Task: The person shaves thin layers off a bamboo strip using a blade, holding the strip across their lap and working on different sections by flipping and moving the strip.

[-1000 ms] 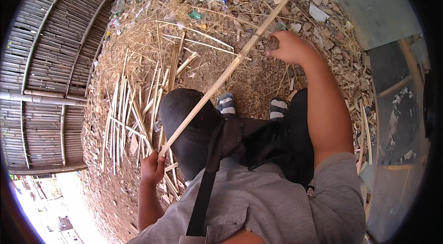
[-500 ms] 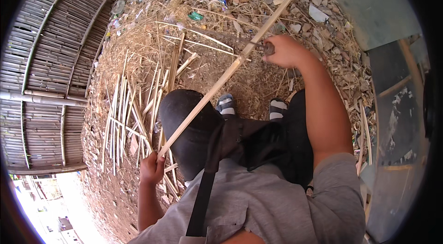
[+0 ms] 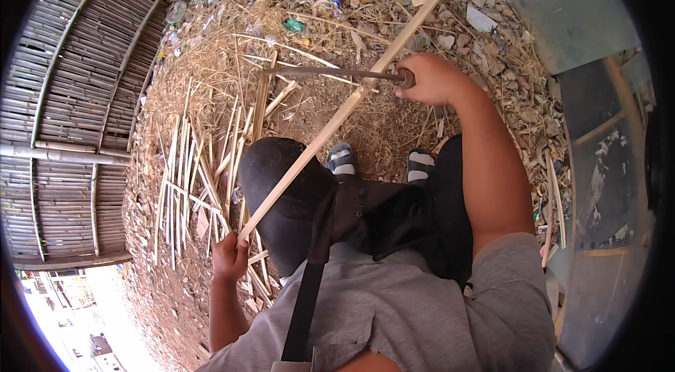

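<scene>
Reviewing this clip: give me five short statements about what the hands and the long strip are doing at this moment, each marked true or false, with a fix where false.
1. The left hand grips the near end of a long bamboo strip. True.
2. The right hand is empty. False: it holds a dark knife whose blade points to the person's left and lies across the strip.
3. The strip lies flat on the ground. False: it is held up at a slant, over the black-clad knee.
4. A pile of cut bamboo slivers lies on the ground on the person's left. True.
5. The person is barefoot. False: striped sandals show on both feet.
</scene>
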A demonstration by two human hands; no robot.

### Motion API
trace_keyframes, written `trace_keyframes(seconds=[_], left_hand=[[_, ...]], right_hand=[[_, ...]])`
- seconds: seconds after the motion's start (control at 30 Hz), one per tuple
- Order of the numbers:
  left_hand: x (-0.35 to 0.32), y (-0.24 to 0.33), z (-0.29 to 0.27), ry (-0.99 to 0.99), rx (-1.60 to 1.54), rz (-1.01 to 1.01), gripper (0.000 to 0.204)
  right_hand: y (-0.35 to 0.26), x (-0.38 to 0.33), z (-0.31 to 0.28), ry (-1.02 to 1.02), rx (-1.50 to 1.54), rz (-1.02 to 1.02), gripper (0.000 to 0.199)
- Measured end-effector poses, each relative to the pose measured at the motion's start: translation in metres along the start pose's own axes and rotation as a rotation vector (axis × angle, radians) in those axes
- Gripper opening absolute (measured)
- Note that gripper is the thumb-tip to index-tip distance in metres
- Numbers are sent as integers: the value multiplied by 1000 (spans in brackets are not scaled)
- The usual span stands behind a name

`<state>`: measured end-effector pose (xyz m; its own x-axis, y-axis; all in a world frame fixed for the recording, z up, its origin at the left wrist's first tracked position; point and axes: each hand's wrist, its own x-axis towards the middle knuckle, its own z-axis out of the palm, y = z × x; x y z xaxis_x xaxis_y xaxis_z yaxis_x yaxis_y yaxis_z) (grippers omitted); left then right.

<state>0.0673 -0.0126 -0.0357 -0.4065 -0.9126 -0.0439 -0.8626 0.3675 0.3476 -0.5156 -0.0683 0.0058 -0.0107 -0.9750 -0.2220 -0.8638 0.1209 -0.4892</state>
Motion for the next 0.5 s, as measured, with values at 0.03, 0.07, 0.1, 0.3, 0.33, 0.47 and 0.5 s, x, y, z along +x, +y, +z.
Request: trace_keyframes(seconds=[0.03, 0.07, 0.1, 0.3, 0.33, 0.47, 0.5], left_hand=[[-2, -1, 2, -6, 3, 0, 38], [-3, 1, 4, 9, 37, -9, 38], [-1, 2, 5, 35, 68, -15, 39], [-4, 11, -9, 45, -7, 44, 22], [-3, 14, -11, 22, -19, 25, 21], [-1, 12, -20, -104, -84, -79, 21], [1, 15, -24, -153, -154, -128, 22]], right_hand=[[7, 2, 3, -3, 5, 3, 40], [22, 5, 5, 19, 93, 83, 44], [34, 8, 3, 51, 174, 158, 47], [52, 1, -4, 330, 295, 238, 63], [48, -1, -5, 319, 303, 241, 63], [50, -5, -11, 380, 250, 211, 63], [53, -5, -11, 381, 274, 197, 62]])
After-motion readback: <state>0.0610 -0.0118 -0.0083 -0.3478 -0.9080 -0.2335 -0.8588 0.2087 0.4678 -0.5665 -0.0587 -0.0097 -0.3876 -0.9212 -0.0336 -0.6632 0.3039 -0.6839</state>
